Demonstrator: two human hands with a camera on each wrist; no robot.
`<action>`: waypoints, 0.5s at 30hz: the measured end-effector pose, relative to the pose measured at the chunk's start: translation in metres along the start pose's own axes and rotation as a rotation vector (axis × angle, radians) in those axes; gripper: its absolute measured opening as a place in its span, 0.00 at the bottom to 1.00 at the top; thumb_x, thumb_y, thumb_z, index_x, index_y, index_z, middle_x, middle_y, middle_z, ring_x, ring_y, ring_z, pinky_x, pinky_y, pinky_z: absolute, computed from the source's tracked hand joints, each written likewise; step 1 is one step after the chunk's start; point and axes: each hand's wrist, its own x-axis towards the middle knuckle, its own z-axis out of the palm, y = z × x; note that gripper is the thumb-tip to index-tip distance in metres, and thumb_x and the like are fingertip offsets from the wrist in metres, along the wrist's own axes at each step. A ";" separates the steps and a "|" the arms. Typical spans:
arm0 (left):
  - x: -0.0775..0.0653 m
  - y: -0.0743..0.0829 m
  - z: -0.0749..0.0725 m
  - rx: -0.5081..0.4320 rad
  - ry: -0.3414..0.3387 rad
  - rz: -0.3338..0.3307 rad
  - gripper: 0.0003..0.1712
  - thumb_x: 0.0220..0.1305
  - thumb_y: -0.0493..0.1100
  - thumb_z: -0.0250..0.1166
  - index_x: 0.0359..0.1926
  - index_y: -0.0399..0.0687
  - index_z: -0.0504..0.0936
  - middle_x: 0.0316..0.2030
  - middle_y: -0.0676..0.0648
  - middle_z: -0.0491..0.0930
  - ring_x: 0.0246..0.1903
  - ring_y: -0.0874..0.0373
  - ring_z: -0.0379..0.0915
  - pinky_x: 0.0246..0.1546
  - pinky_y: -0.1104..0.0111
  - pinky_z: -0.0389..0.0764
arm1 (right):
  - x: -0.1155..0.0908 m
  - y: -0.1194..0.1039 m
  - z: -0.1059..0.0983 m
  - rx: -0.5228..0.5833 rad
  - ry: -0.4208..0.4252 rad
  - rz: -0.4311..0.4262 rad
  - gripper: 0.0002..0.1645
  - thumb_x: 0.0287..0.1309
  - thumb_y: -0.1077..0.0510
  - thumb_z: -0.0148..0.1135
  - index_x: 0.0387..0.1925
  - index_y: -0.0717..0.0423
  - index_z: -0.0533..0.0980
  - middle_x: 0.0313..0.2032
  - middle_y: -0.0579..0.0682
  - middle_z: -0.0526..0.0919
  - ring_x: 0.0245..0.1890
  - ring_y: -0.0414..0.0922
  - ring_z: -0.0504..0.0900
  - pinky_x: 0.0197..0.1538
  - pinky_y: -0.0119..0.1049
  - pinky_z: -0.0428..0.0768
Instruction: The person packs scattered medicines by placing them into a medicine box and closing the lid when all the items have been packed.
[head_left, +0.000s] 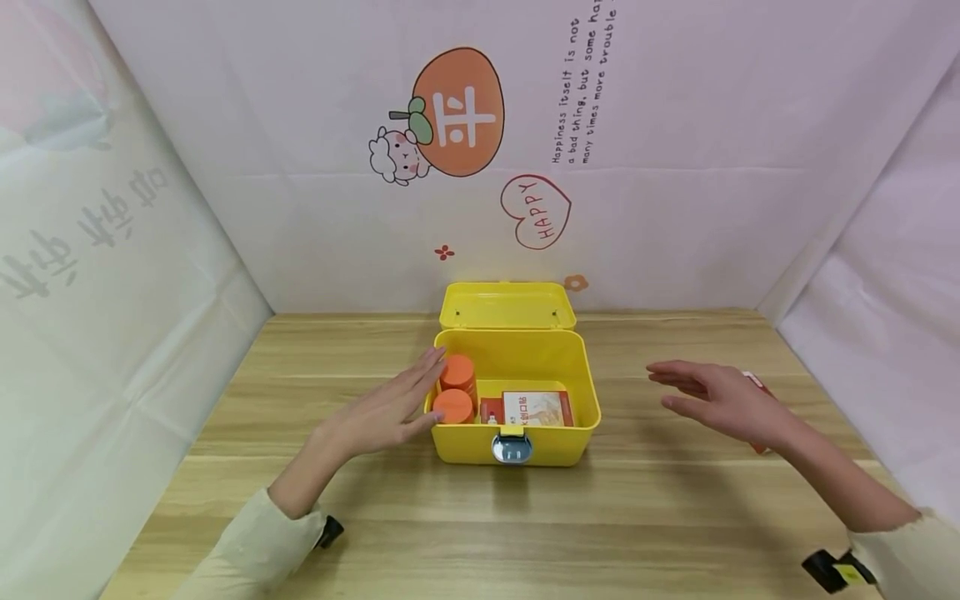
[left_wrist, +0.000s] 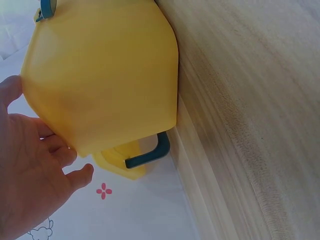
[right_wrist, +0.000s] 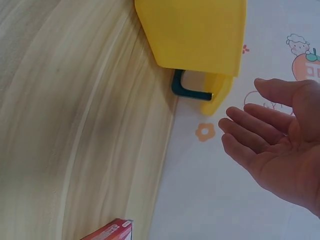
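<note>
A yellow lidded box stands on the table with its lid tipped back and a clear latch on its front. Inside, two orange-capped containers sit along the left wall, beside a red-and-white carton. My left hand is at the box's left rim, fingers extended along it; in the left wrist view its fingertips meet the rim. Off to the box's right, my right hand hovers over the table, fingers loosely straight and holding nothing. Behind it lies a red-and-white box, partly hidden by that hand.
A dark green handle hangs at the back of the yellow box. The wooden table runs back to a white printed cloth, with cloth walls on both sides. The red box also shows low in the right wrist view.
</note>
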 end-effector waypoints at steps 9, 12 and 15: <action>0.001 -0.001 0.002 0.008 0.001 -0.002 0.46 0.74 0.67 0.44 0.80 0.48 0.40 0.81 0.51 0.33 0.80 0.55 0.31 0.78 0.55 0.51 | -0.009 0.020 0.003 -0.049 0.039 0.012 0.29 0.68 0.55 0.62 0.65 0.64 0.71 0.58 0.65 0.81 0.57 0.64 0.80 0.52 0.50 0.84; 0.001 -0.001 0.002 0.010 0.002 -0.003 0.47 0.74 0.67 0.44 0.80 0.48 0.40 0.81 0.51 0.33 0.80 0.55 0.31 0.78 0.55 0.51 | -0.011 0.028 0.003 -0.056 0.043 0.019 0.29 0.68 0.55 0.62 0.65 0.65 0.71 0.58 0.66 0.81 0.57 0.65 0.80 0.51 0.38 0.85; 0.000 -0.001 0.001 0.011 0.003 -0.003 0.47 0.74 0.67 0.44 0.80 0.48 0.40 0.81 0.51 0.33 0.80 0.55 0.31 0.78 0.55 0.51 | -0.014 0.036 0.003 -0.064 0.054 0.035 0.29 0.67 0.55 0.62 0.65 0.65 0.71 0.58 0.66 0.81 0.57 0.64 0.80 0.50 0.24 0.82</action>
